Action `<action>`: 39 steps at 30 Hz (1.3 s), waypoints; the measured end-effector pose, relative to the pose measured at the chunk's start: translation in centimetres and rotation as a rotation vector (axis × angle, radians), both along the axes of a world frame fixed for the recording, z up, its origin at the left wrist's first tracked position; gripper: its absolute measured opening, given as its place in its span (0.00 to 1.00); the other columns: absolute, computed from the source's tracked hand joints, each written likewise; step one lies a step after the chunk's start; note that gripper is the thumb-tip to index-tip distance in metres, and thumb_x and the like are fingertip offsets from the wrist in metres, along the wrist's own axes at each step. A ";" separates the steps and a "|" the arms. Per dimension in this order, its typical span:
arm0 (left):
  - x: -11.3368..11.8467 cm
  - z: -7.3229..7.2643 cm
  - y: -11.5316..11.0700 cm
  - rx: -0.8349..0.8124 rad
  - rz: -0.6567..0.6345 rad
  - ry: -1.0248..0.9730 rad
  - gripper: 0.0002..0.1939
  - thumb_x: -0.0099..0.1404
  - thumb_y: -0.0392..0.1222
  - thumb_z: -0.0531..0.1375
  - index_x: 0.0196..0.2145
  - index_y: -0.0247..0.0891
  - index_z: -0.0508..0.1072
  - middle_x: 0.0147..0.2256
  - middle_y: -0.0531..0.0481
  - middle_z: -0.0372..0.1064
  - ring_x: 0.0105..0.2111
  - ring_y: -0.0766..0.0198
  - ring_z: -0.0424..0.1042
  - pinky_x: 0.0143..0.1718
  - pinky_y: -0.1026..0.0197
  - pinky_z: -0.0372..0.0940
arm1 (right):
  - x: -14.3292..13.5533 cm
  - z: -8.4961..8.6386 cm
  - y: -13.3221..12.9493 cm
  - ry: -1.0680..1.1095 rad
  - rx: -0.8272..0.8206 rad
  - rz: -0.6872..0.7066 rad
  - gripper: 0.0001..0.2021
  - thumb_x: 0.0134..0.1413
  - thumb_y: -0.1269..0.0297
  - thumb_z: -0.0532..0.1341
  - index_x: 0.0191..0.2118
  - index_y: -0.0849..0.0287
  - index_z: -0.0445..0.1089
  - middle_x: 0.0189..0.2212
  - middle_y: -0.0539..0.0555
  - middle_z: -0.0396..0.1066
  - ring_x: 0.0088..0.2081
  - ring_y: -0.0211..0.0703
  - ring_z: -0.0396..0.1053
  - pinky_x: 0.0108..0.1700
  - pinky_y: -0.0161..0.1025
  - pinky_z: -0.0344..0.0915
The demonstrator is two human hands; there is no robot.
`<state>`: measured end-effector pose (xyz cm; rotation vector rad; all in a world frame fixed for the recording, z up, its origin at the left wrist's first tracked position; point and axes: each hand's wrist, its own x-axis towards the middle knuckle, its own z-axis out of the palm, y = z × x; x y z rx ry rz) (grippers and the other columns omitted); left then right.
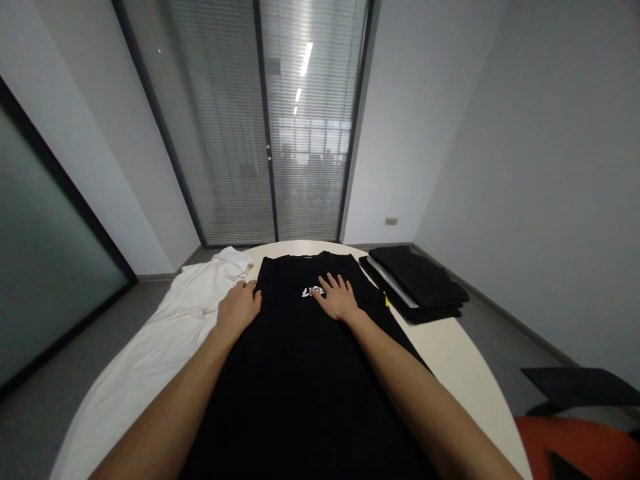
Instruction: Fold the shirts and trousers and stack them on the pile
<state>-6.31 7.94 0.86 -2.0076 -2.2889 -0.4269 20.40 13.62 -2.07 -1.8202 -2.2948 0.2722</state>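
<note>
A black T-shirt (305, 373) with a small white print lies spread flat on the table, its neckline towards the far edge. At the shirt's upper left side, my left hand (239, 308) has its fingers curled closed on the fabric edge. My right hand (337, 297) rests flat on the chest with fingers spread, covering part of the print; nothing is held in it. A small yellow mark (386, 299) shows beside the shirt's right side.
Rumpled white cloth (165, 333) covers the left of the round, cream table (450, 360). A stack of folded dark garments (420, 280) sits at the right, with a light layer between. Beyond the table's right edge stands an orange chair (575, 447) with a black armrest.
</note>
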 end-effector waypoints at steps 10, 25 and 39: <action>-3.7 -1.5 2.5 -0.238 0.132 -0.240 0.15 0.64 0.51 0.56 0.34 0.39 0.77 0.33 0.43 0.78 0.37 0.52 0.77 0.35 0.59 0.65 | 0.2 0.5 -1.0 0.049 0.100 0.076 0.37 0.64 0.35 0.40 0.70 0.49 0.51 0.72 0.53 0.43 0.71 0.56 0.39 0.69 0.58 0.34; -3.8 -1.6 2.4 -0.175 0.115 -0.231 0.16 0.68 0.51 0.54 0.32 0.40 0.76 0.34 0.44 0.79 0.38 0.54 0.78 0.34 0.61 0.63 | 0.0 1.4 -3.2 0.013 0.027 0.220 0.37 0.62 0.33 0.44 0.70 0.48 0.54 0.71 0.53 0.44 0.72 0.57 0.37 0.69 0.59 0.32; -1.9 -1.3 0.9 -0.135 0.132 -0.009 0.19 0.69 0.51 0.50 0.46 0.37 0.74 0.41 0.35 0.77 0.41 0.45 0.77 0.39 0.52 0.68 | 0.9 1.6 -3.0 0.094 0.011 0.211 0.30 0.68 0.41 0.41 0.68 0.48 0.57 0.70 0.53 0.50 0.71 0.53 0.43 0.69 0.57 0.40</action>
